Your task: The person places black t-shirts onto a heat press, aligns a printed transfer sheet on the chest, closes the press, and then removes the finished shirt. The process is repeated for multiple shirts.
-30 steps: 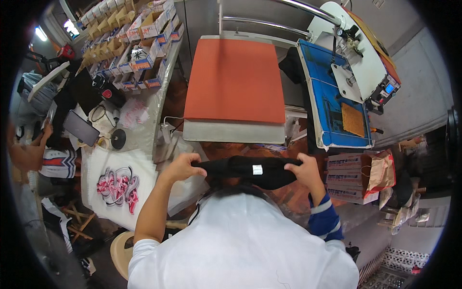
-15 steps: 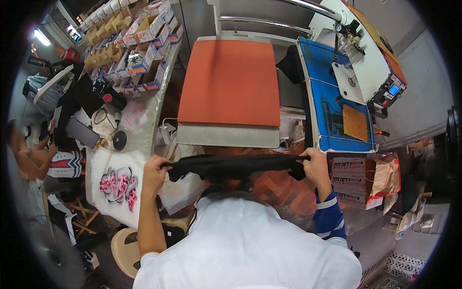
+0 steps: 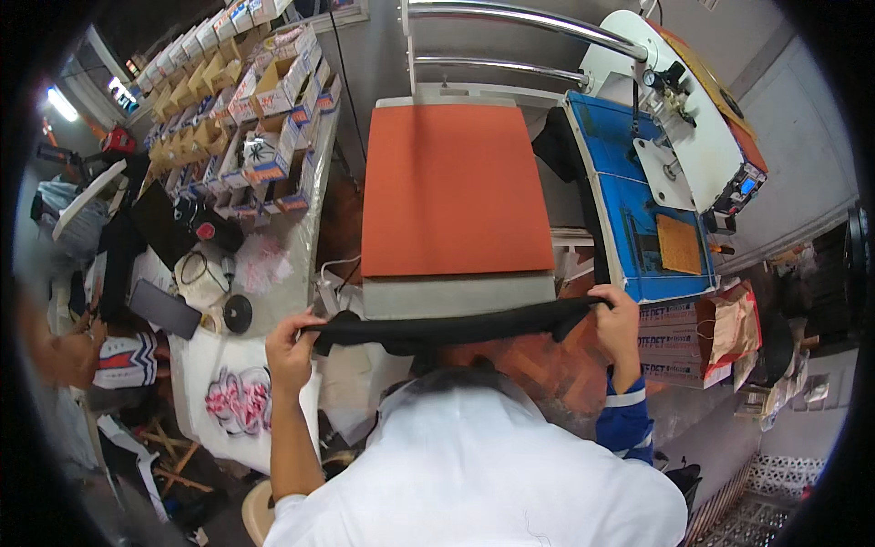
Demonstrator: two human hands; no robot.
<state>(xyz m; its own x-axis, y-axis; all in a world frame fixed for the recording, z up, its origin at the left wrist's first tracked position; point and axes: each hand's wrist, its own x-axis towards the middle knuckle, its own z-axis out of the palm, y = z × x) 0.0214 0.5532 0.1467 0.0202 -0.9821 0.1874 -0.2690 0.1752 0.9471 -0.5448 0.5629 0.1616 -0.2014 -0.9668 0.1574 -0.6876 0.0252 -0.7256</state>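
Note:
A length of black cloth (image 3: pixel 447 330) hangs stretched between my two hands, gathered into a narrow band. My left hand (image 3: pixel 293 342) pinches its left end, and my right hand (image 3: pixel 617 321) grips the right end. Whether it is a garment cannot be told from this fold. Just beyond the cloth is a flat press bed with an orange-red pad (image 3: pixel 456 191) on top. The bed's grey front edge (image 3: pixel 458 296) shows below the pad, close to the cloth.
Right of the bed stands a blue-covered press platen (image 3: pixel 643 214) under a white press head (image 3: pixel 697 109). At left, a table holds open boxes (image 3: pixel 273 87), a phone (image 3: pixel 164 308) and a printed sheet (image 3: pixel 239 401). A person (image 3: pixel 68 356) is at far left. Cartons (image 3: pixel 670 342) sit at right.
My view has shifted, so the press bed appears lower and slightly further right. Both hands still hold the black cloth, which is now drawn straighter and tilts up toward the right.

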